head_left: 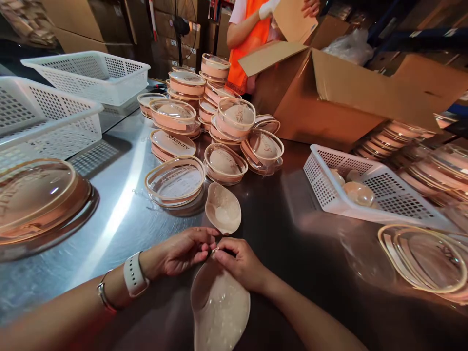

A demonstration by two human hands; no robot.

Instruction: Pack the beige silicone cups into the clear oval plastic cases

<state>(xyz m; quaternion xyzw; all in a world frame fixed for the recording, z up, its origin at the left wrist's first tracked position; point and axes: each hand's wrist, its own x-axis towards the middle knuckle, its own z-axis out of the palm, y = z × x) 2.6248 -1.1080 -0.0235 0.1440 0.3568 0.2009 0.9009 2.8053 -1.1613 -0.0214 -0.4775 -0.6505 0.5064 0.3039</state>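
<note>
A beige stick-on bra lies on the dark metal table, its far cup [224,208] and near cup [221,309] running away from me with their narrow ends meeting at my hands. My right hand [239,261] pinches the inner end of the near cup at the small joining piece, which the fingers mostly cover. Beside it, my left hand [188,249] has its fingers loosely bent and apart, the tips close to the far cup's lower edge; whether they touch it I cannot tell. Clear oval cases [175,180] with printed lids stand just beyond the far cup.
White perforated baskets [87,73] sit at the left, near a large closed case [36,200]. On the right are a basket [351,204] holding cups and another case [426,258]. Behind stands an open carton [329,107]; a person in an orange vest [248,44] holds cardboard.
</note>
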